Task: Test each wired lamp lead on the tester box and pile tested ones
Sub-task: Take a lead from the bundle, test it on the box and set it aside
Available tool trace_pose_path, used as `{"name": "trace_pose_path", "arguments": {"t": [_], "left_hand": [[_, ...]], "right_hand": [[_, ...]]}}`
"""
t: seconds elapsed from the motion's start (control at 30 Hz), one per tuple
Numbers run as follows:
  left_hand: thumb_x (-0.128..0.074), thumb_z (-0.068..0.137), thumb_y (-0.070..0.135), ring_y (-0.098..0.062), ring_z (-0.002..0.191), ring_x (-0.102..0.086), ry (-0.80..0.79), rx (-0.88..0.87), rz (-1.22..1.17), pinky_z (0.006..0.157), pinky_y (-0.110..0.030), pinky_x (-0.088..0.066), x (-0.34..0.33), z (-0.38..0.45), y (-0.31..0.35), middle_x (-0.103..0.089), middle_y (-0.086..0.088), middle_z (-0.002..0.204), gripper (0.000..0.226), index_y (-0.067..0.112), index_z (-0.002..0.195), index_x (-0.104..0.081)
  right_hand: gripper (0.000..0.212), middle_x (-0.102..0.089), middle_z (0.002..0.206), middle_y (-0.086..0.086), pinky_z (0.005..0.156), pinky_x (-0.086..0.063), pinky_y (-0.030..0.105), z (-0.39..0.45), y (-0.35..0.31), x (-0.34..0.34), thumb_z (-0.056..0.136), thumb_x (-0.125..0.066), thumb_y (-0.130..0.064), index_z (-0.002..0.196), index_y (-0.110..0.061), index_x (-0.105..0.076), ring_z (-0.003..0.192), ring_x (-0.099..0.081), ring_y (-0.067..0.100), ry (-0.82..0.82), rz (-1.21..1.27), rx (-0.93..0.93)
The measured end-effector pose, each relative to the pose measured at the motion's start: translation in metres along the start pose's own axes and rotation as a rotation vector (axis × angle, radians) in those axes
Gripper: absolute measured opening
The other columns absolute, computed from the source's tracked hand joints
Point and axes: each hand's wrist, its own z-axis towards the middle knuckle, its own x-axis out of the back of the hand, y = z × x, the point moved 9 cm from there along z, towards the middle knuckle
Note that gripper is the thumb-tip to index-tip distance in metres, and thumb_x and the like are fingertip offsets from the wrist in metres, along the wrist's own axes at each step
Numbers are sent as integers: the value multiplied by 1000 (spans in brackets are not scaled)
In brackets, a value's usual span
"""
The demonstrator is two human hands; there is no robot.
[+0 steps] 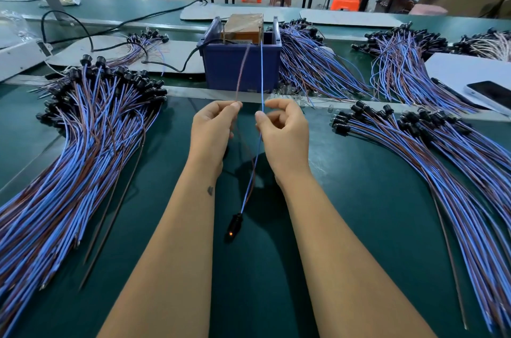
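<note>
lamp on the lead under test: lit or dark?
Lit. The lamp holder hanging between the forearms shows a small orange glow at its tip, while the left hand and right hand hold its wires up to the tester box.

matt green belt (359, 199), blue plastic bin (240, 66)

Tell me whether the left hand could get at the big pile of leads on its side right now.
Probably not yet: the left hand is pinching the brown wire running to the tester box. The way to the left pile over the green mat looks open once that grip lets go.
</note>
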Motion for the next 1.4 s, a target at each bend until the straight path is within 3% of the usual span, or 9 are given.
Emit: {"name": "trace_pose_path", "arguments": {"t": [0.17, 0.3, 0.4, 0.53, 0.73, 0.9, 1.07, 1.2, 1.4], "left_hand": [[-56, 97, 22, -3, 46, -45, -187, 28, -56, 48, -16, -36, -20, -6, -2, -55, 11, 55, 24, 22, 79, -73], [-56, 98, 23, -5, 46, -50, -176, 54, -109, 48, -20, -46, -16, -5, -1, -52, 10, 52, 23, 18, 82, -73], [-59, 97, 21, -7, 44, -44, -139, 83, -194, 52, -25, -48, -12, -2, -2, -45, 7, 51, 21, 14, 80, -68], [-56, 98, 13, -6, 42, -41, -49, 102, -397, 39, -18, -35, 0, 3, -1, -49, 6, 50, 25, 13, 73, -54], [-65, 94, 13, -3, 55, -54, -3, 71, -322, 54, -16, -47, 6, 1, -1, -58, 6, 64, 22, 18, 74, -59], [-78, 81, 9, 0, 62, -58, -336, -86, 152, 61, -13, -45, -31, -18, 11, -68, 10, 64, 10, 17, 77, -75], [-70, 80, -12, -6, 74, -65, -670, -80, 313, 77, -17, -54, -66, -44, 3, -75, -3, 79, 28, 16, 83, -77], [-67, 84, -10, -2, 75, -66, -674, -83, 356, 77, -14, -52, -66, -42, 1, -75, 3, 79, 32, 20, 79, -77], [-66, 87, 2, -4, 81, -68, -633, -55, 410, 84, -20, -53, -62, -36, -8, -77, 2, 86, 33, 30, 75, -78]], "right_hand": [[20, -64, 67, -4, 64, -50, 21, -4, -6, -18, 85, -68, 2, 86, -17, -61, 62, -60, 6, -152, 68, 48], [22, -67, 73, -3, 62, -49, 15, -5, -5, -24, 90, -60, 3, 87, -18, -66, 65, -62, 2, -240, 108, 27], [30, -65, 74, -1, 63, -51, 21, -6, 1, -28, 92, -49, 8, 103, -14, -67, 65, -60, 5, -300, 60, -12], [52, -62, 86, -2, 73, -51, 24, -13, -1, -41, 83, -69, -1, 125, -29, -60, 69, -54, 5, -401, -160, 93], [19, -64, 79, -7, 61, -48, 21, -2, 0, -23, 102, -49, -18, 102, -22, -68, 65, -57, 7, -248, 265, -38], [34, -60, 69, -1, 53, -44, 20, 15, 29, 17, 105, -36, -16, 75, -16, -51, 50, -53, 4, 44, 78, -217], [29, -46, 59, -4, 54, -35, 26, 21, 26, 31, 102, -37, -16, 78, -21, -51, 51, -45, 8, -21, -219, -156], [22, -54, 84, -3, 71, -32, 30, 24, 23, 54, 102, -36, -22, 93, -23, -56, 84, -50, 19, -89, -582, -106], [26, -55, 97, 8, 78, -42, 39, 31, 17, 135, 103, -33, -25, 100, -11, -55, 91, -51, 30, -111, -1036, -186]]}}
